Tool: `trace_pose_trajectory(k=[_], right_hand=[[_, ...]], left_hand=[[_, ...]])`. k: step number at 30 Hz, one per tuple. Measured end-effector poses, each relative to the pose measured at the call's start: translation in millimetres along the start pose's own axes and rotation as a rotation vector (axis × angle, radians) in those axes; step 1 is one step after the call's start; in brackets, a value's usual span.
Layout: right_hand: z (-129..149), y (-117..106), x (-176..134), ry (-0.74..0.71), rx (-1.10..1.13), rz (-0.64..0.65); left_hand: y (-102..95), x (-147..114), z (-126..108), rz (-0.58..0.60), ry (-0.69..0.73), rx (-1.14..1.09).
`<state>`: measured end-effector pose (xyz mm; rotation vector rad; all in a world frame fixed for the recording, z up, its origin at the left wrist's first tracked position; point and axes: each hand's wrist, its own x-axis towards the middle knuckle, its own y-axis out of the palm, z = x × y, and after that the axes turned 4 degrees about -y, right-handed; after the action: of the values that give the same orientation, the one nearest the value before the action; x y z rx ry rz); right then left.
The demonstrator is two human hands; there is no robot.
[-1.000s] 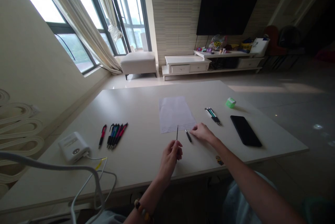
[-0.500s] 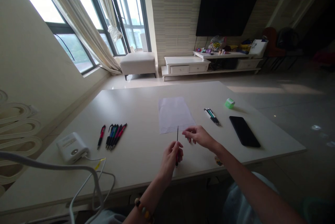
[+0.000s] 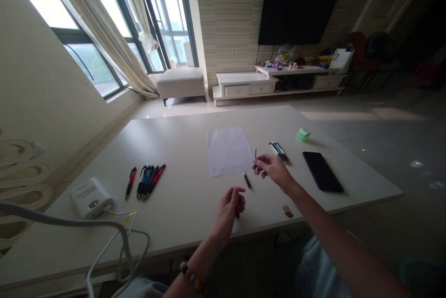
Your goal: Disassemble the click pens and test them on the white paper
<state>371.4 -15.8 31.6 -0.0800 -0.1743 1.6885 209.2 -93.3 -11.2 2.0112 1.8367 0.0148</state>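
Note:
Near the table's front edge, my left hand (image 3: 230,207) is closed around a red and black pen barrel (image 3: 237,210), mostly hidden by the fingers. My right hand (image 3: 273,168), farther forward and to the right, pinches a thin dark pen refill (image 3: 255,153) held upright. Between the two hands a short black pen part (image 3: 247,180) with a lighter tip lies on the table. Just beyond it is a sheet of white paper (image 3: 230,149) with lines of writing along its near edge. A few pens (image 3: 278,152) lie together behind my right hand.
On the left of the white table (image 3: 181,223) lie a row of several pens (image 3: 149,182), a single red pen (image 3: 130,183) and a white charger (image 3: 91,198) with a cable (image 3: 127,237). To the right are a phone (image 3: 322,171) and a green box (image 3: 303,134). A small sticker (image 3: 287,211) is near the front edge.
My right hand has taken the refill, which stuck up from the pen barrel in my left hand, and moved it right. The black pen part on the table has come into view.

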Motion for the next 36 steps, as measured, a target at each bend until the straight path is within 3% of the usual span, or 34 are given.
trace_pose_trajectory(k=[4,6,9,13,17,21,26,29,31,33,36], right_hand=[[-23.9,-10.9,3.2,0.104,-0.520,0.083],[-33.3,-6.1,1.3,0.096,-0.635,0.082],[-38.7,1.9,-0.8,0.073,-0.683,0.065],[-35.4,1.9,-1.7,0.038,-0.712,0.077],[-31.7,-1.5,-3.9,0.054,-0.753,0.089],[-31.3,-2.6,-5.3,0.068,-0.788,0.093],[-23.8,-4.7,-10.1,0.055,-0.792,0.082],[-11.9,-2.1,-25.2,-0.027,-0.641,0.199],[-3.5,2.2,-41.6,-0.045,-0.474,0.385],[1.9,8.5,-60.6,-0.015,-0.372,0.596],[-0.8,21.1,-89.4,0.021,-0.400,0.897]], left_hand=[[-2.9,5.6,-2.0,-0.072,-0.024,-0.130],[-5.3,9.7,-4.0,-0.132,-0.032,-0.128],[-8.9,16.1,-7.8,-0.231,-0.008,0.018],[-11.8,24.7,-13.1,-0.353,0.119,0.428],[-11.5,35.4,-13.9,-0.388,0.259,0.727],[-8.1,46.2,-11.6,-0.429,0.268,0.993],[-5.9,45.3,-23.7,-0.424,0.236,1.053],[-7.2,27.6,-37.2,-0.343,0.243,0.982],[-9.7,8.8,-41.2,-0.205,0.196,0.922],[-13.7,-11.9,-37.0,-0.011,0.062,0.864],[-20.0,-40.0,-17.5,0.217,-0.108,0.909]])
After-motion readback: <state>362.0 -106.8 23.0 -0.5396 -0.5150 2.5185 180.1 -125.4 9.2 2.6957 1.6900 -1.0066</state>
